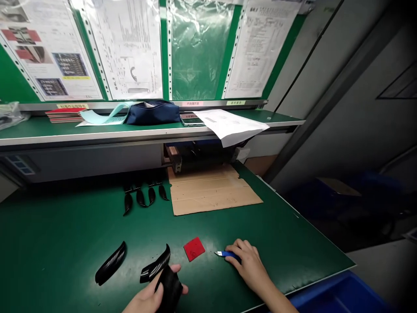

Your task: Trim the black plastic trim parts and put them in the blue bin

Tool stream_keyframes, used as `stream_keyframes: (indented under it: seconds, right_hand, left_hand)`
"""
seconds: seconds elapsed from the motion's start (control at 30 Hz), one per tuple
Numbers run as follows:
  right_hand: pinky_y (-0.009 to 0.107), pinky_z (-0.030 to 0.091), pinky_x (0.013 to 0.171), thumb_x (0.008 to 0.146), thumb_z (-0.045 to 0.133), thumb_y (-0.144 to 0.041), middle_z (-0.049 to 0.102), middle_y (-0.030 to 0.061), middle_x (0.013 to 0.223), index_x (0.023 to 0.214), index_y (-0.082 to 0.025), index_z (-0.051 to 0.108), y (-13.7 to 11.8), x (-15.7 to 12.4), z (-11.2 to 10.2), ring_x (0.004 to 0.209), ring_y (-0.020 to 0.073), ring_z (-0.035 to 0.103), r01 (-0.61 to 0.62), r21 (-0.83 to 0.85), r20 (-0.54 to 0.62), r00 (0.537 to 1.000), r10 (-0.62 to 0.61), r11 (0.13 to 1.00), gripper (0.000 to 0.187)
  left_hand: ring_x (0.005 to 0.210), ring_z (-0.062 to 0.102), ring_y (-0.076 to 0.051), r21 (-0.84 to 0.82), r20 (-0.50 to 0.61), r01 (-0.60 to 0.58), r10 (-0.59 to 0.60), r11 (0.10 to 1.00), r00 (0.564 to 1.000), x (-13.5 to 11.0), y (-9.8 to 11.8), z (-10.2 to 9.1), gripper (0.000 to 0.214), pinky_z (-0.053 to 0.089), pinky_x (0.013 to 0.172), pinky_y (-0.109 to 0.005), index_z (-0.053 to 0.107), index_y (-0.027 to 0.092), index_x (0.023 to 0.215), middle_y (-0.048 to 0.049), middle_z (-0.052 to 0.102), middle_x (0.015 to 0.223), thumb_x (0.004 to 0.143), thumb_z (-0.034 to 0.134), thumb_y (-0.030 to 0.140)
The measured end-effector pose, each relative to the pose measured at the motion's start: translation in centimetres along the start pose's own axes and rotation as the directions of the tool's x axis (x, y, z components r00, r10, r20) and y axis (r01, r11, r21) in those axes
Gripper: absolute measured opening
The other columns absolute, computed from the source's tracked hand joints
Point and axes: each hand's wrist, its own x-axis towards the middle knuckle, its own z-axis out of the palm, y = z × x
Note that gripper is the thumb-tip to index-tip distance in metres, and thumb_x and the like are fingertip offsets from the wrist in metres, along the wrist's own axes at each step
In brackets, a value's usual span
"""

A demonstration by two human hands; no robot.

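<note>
My left hand (151, 296) is at the bottom edge, fingers wrapped round a curved black plastic part (169, 288). Just above it a similar black part with silver stripes (155, 265) lies on the green mat (65, 234), and another striped black part (110, 263) lies further left. My right hand (249, 263) rests on the mat with its fingers closed on a small blue-handled knife (226, 254) whose blade points left. A red square pad (194, 248) lies between the two hands.
Several small black curved pieces (143, 196) lie in a row at the back. A flat cardboard sheet (211, 191) sits before a dark machine (195, 156). The shelf (42, 130) holds a blue pouch (153, 113), papers and a phone. A blue bin (339, 295) stands lower right.
</note>
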Motion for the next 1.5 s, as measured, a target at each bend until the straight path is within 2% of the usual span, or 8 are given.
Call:
stream_keyframes:
  seconds: [0.27,0.4,0.57,0.73,1.0,1.33,1.4,1.5]
  right_hand:
    - [0.025,0.049,0.068,0.098,0.023,-0.043,0.062,0.0017,0.078,0.120,-0.021,0.049,-6.2,-0.3,2.5,0.074,0.0153,0.061,-0.092,0.346,0.100,0.993,0.061,0.934,0.040]
    - [0.026,0.046,0.084,0.097,0.038,-0.037,0.062,0.0033,0.104,0.117,-0.027,0.051,-11.4,-0.7,-0.1,0.096,0.0159,0.057,0.206,0.423,0.269,0.901,-0.339,0.882,0.027]
    - [0.033,0.041,0.071,0.098,0.031,-0.035,0.056,0.0048,0.086,0.107,-0.023,0.054,-14.4,-0.4,-1.7,0.077,0.0185,0.049,0.555,0.265,0.281,0.738,-0.613,0.789,0.028]
    - [0.034,0.035,0.069,0.087,0.035,-0.065,0.053,0.0039,0.085,0.102,-0.024,0.056,-15.2,-0.2,-1.2,0.075,0.0203,0.043,0.636,0.112,0.263,0.722,-0.640,0.763,0.049]
    - [0.032,0.024,0.066,0.092,0.038,-0.055,0.051,0.0005,0.075,0.072,-0.020,0.047,-15.2,0.4,-0.4,0.070,0.0166,0.038,0.707,0.009,0.307,0.671,-0.675,0.707,0.041]
    - [0.032,0.021,0.062,0.090,0.020,-0.066,0.052,-0.0002,0.068,0.069,-0.020,0.048,-14.6,1.0,0.8,0.064,0.0151,0.035,0.669,0.137,0.333,0.663,-0.670,0.731,0.057]
    - [0.029,0.024,0.061,0.088,0.018,-0.069,0.047,-0.0023,0.065,0.069,-0.020,0.047,-14.2,1.5,0.7,0.061,0.0132,0.034,0.582,0.366,0.415,0.596,-0.687,0.726,0.060]
    - [0.024,0.030,0.057,0.088,0.020,-0.070,0.040,-0.0046,0.063,0.070,-0.019,0.047,-13.5,2.3,0.4,0.058,0.0102,0.036,0.197,0.716,0.554,0.425,-0.716,0.670,0.061]
  left_hand:
    - [0.054,0.059,-0.010,0.087,-0.030,0.077,-0.074,0.993,0.997,0.0,2.5,3.3,0.049,0.041,0.056,-0.023,0.062,0.016,0.086,-0.0066,0.068,0.094,0.078,0.052,0.064]
    - [0.063,0.060,-0.012,0.086,-0.101,0.205,-0.196,0.975,0.975,-2.4,5.2,5.3,0.042,0.044,0.066,-0.024,0.061,0.017,0.080,-0.0064,0.069,0.089,0.079,0.055,0.058]
    - [0.063,0.056,-0.010,0.166,-0.167,0.260,-0.233,0.951,0.958,-4.3,5.8,5.8,0.041,0.044,0.062,-0.023,0.065,0.016,0.093,-0.0041,0.066,0.087,0.084,0.052,0.053]
    - [0.069,0.053,-0.011,0.297,-0.110,0.200,-0.175,0.934,0.978,-5.0,5.5,5.7,0.047,0.042,0.065,-0.022,0.065,0.015,0.098,-0.0053,0.067,0.090,0.086,0.046,0.056]
    - [0.079,0.054,-0.016,0.501,-0.213,0.299,-0.219,0.812,0.952,-5.4,7.2,7.4,0.047,0.042,0.066,-0.023,0.063,0.018,0.097,-0.0063,0.067,0.096,0.088,0.038,0.056]
    - [0.065,0.055,-0.014,0.612,-0.209,0.279,-0.190,0.740,0.959,-4.3,7.3,7.2,0.045,0.040,0.056,-0.023,0.063,0.017,0.093,-0.0052,0.067,0.089,0.088,0.037,0.054]
    - [0.070,0.056,-0.016,0.681,-0.218,0.266,-0.158,0.682,0.963,-4.2,7.5,7.1,0.045,0.041,0.060,-0.024,0.064,0.018,0.090,-0.0043,0.067,0.085,0.088,0.038,0.054]
    - [0.076,0.057,-0.017,0.707,-0.224,0.233,-0.101,0.667,0.969,-4.0,7.6,6.8,0.044,0.042,0.067,-0.025,0.064,0.020,0.089,-0.0029,0.065,0.084,0.088,0.037,0.055]
